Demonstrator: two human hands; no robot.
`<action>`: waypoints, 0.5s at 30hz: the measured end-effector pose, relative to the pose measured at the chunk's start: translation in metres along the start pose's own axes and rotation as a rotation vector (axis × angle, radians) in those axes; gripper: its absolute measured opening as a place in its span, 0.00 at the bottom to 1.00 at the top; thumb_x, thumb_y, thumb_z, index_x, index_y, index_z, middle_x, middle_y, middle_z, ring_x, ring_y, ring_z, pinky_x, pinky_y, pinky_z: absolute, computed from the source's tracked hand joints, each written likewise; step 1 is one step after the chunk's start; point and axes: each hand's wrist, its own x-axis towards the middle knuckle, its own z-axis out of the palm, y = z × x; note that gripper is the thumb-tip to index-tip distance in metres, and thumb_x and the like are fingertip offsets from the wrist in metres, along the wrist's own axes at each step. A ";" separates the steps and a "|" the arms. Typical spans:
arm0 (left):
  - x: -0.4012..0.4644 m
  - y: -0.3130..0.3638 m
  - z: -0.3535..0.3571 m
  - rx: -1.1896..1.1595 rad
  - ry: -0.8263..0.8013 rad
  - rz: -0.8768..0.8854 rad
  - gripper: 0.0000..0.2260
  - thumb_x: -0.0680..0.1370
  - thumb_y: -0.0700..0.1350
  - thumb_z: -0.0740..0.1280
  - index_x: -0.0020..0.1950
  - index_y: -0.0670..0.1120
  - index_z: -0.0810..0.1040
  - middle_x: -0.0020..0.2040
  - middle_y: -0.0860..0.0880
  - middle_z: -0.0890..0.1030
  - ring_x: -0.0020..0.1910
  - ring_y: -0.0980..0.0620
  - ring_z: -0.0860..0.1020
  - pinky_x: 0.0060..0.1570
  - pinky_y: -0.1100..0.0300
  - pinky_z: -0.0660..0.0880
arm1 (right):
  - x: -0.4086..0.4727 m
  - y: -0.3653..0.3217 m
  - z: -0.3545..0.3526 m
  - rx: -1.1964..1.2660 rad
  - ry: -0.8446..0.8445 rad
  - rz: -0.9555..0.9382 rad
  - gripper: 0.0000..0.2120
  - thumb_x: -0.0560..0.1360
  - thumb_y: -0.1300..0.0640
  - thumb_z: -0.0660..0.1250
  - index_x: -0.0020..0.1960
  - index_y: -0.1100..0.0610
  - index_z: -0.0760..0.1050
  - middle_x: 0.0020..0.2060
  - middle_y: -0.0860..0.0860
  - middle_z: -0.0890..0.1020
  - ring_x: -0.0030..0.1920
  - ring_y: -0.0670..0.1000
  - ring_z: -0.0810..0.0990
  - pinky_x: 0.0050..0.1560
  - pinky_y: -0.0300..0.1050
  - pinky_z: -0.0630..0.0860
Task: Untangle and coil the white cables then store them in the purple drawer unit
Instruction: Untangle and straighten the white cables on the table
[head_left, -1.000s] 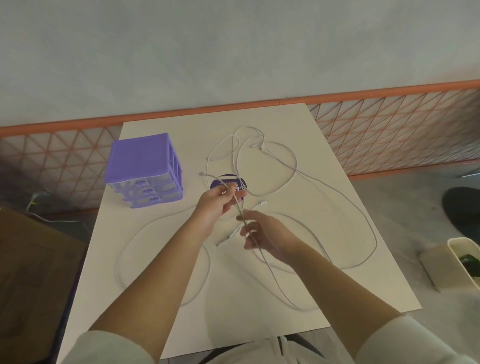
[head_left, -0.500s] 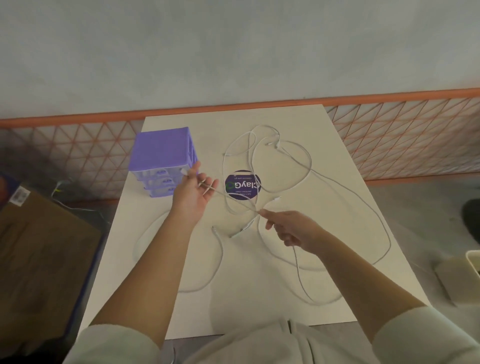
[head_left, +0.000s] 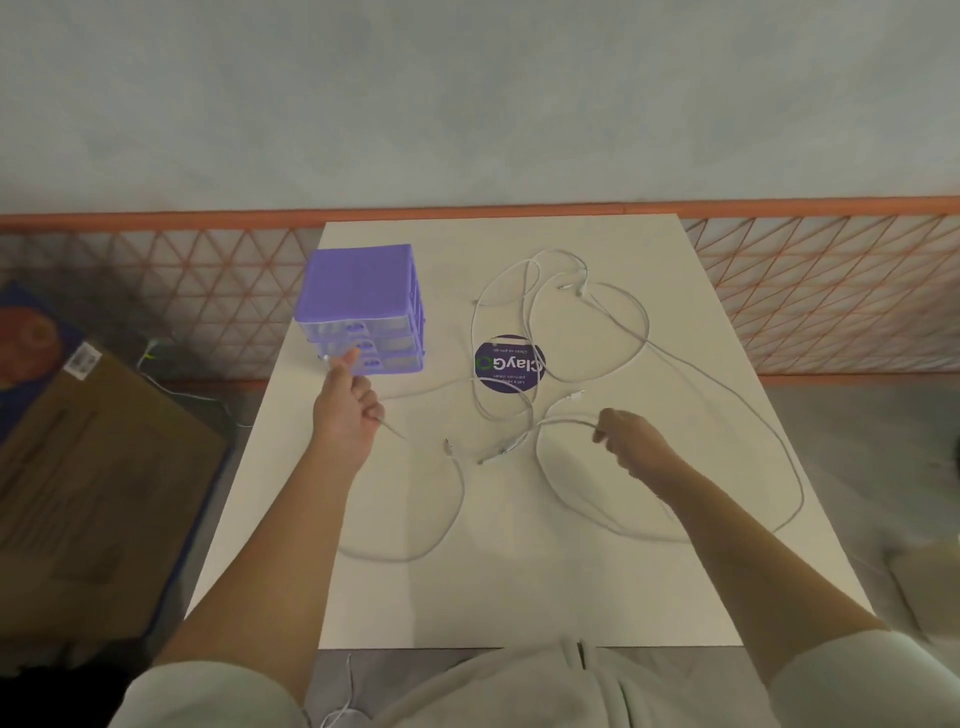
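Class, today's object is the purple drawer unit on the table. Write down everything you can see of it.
The purple drawer unit is a small boxy chest, plastic by its look, with a flat purple top and frame. Three clear drawers are stacked in its front, each with a purple handle; all look closed. It stands upright near the far left corner of the white table. The left hand is in front of it, thumb raised by the lower drawers; actual contact cannot be judged. No white cable lies on it.

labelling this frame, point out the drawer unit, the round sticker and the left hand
drawer unit (head_left: 358, 280), head view, on its purple top
round sticker (head_left: 509, 364), head view, on its printed middle
left hand (head_left: 345, 410), head view, on the back of the hand
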 end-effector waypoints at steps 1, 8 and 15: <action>-0.003 -0.001 0.003 0.050 -0.018 0.032 0.11 0.83 0.55 0.57 0.56 0.53 0.75 0.26 0.56 0.59 0.22 0.58 0.57 0.22 0.67 0.58 | -0.004 -0.013 0.006 0.030 -0.033 -0.083 0.14 0.75 0.49 0.56 0.37 0.53 0.74 0.33 0.48 0.71 0.31 0.48 0.67 0.32 0.40 0.62; -0.032 -0.001 0.037 0.460 -0.217 0.144 0.14 0.84 0.53 0.54 0.48 0.50 0.76 0.30 0.56 0.71 0.30 0.59 0.67 0.34 0.63 0.65 | -0.014 -0.062 0.036 0.014 -0.149 -0.340 0.11 0.78 0.45 0.65 0.53 0.48 0.83 0.44 0.43 0.83 0.44 0.43 0.77 0.43 0.36 0.69; -0.046 -0.025 0.059 0.878 -0.470 0.257 0.14 0.84 0.51 0.54 0.45 0.50 0.75 0.35 0.54 0.78 0.37 0.57 0.79 0.51 0.55 0.71 | -0.018 -0.093 0.027 0.048 -0.149 -0.453 0.14 0.75 0.44 0.69 0.35 0.51 0.77 0.32 0.49 0.72 0.34 0.48 0.67 0.35 0.43 0.62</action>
